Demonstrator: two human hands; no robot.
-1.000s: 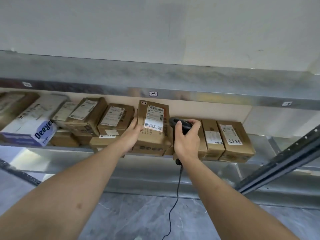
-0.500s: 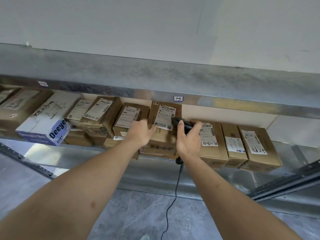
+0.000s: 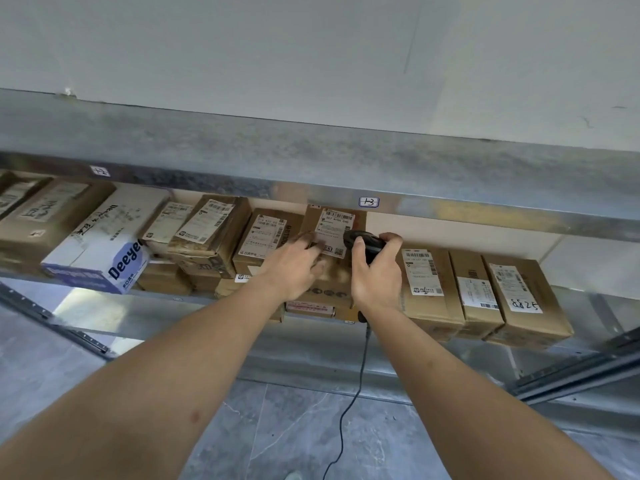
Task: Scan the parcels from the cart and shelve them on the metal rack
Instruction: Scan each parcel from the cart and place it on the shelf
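Parcel [image 3: 329,268]: brown carton, white label facing out, standing on the metal rack [image 3: 450,216] under the shelf tag "13", wedged between a labelled box [image 3: 263,240] on its left and another box [image 3: 427,282] on its right. Left hand [image 3: 294,265] lies on the carton front, fingers [image 3: 304,239] fairly straight, blurred, pressing rather than gripping. Right hand [image 3: 375,271] is wrapped around the black scanner [image 3: 363,242], held just off the label; its cable [image 3: 349,403] hangs toward the floor. Judgement: seating step. Push square along the carton face, keep the label outward, and keep the cable clear of neighbouring boxes.
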